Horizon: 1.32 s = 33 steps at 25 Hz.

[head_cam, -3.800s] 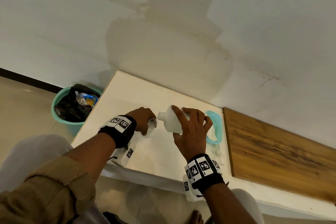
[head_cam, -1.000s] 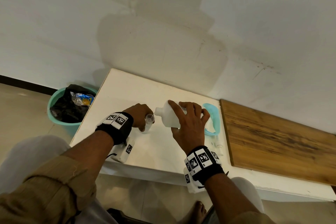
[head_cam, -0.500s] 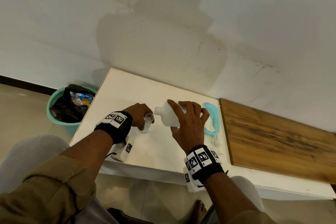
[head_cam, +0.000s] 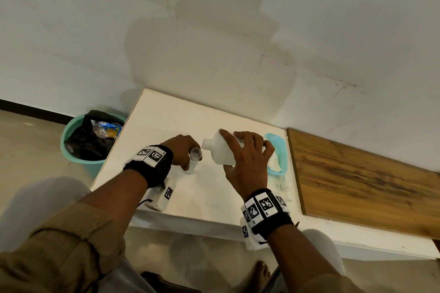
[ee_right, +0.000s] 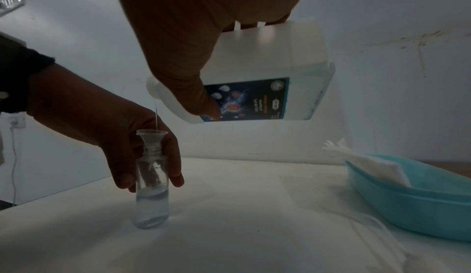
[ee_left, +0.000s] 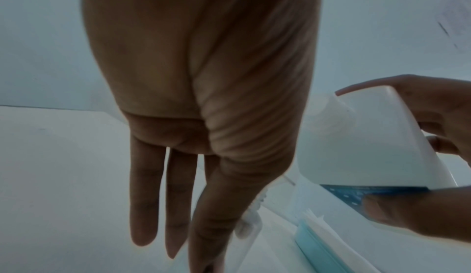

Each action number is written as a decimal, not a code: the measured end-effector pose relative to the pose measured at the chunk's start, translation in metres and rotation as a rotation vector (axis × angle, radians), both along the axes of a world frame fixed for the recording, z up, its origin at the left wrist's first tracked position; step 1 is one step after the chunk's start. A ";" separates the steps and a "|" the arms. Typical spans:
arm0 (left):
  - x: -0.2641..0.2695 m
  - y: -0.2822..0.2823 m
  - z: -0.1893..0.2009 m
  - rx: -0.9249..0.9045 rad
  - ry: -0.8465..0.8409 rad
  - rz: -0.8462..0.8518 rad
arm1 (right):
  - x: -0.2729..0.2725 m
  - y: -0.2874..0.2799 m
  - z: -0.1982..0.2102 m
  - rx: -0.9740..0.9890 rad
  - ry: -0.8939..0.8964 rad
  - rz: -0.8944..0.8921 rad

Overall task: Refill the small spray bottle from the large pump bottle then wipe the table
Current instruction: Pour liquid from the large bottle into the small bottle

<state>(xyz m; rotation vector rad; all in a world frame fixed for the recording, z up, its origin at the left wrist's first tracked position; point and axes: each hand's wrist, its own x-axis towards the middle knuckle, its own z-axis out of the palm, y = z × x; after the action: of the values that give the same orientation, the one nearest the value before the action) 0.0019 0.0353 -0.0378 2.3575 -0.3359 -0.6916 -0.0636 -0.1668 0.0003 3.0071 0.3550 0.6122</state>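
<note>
The left hand (ee_right: 107,136) steadies the spray bottle (ee_right: 152,188) upright on the table (ee_right: 229,227), fingers loosely round it, so its funnel (ee_right: 152,136) catches the thin stream. The right hand (head_cam: 247,162) grips the tilted pump bottle (ee_right: 267,71) just above.

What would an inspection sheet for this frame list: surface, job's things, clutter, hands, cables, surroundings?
Surface: white table, wooden board beside it.
Job's things: small bottle upright, partly filled, funnel in its neck; large bottle tilted, thin stream falling.
Clutter: teal tray holding white tissues.
Hands: left hand holds the small bottle; right hand grips the large bottle.
Cables: nothing seen on the table.
Surroundings: teal bin with black liner, white wall.
</note>
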 end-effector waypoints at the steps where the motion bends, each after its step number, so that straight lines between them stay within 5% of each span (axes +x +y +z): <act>1: 0.000 0.000 0.000 -0.002 0.001 0.002 | 0.000 0.000 0.000 -0.001 0.001 -0.001; 33: -0.001 -0.001 0.008 -0.017 -0.010 -0.028 | 0.001 0.000 0.000 0.013 -0.010 0.008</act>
<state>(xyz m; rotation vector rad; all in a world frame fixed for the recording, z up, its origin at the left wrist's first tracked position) 0.0004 0.0344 -0.0300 2.3449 -0.3784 -0.6873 -0.0627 -0.1673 -0.0001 3.0152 0.3646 0.6325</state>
